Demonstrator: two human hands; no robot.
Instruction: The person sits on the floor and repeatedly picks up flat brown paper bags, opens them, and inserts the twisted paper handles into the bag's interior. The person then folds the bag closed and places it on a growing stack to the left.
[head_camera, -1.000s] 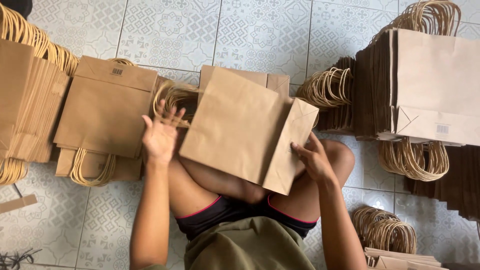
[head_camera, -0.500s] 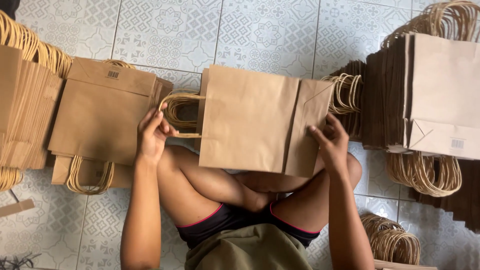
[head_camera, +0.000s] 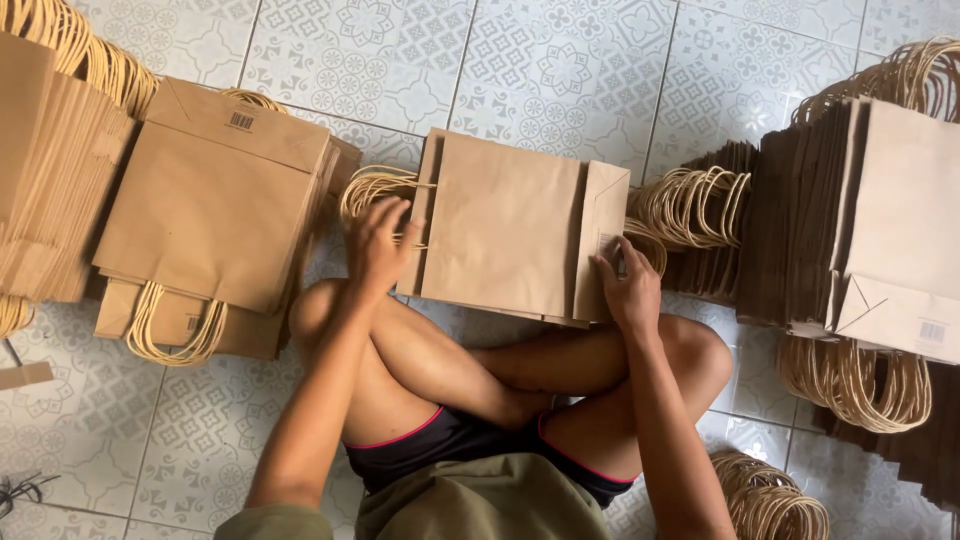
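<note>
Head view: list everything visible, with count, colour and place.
Flat paper bag: one, brown, on the floor before the crossed legs, under both hands.
Bag stacks at left: count unclear, brown, cream twisted handles.
Bag stacks at right: count unclear, brown, handles sticking out.
Loose handles bundle: one, cream, lower right.
Tiled floor: pale, patterned.
Left hand: fingers on the bag's handle end.
Right hand: on the bag's folded bottom.
</note>
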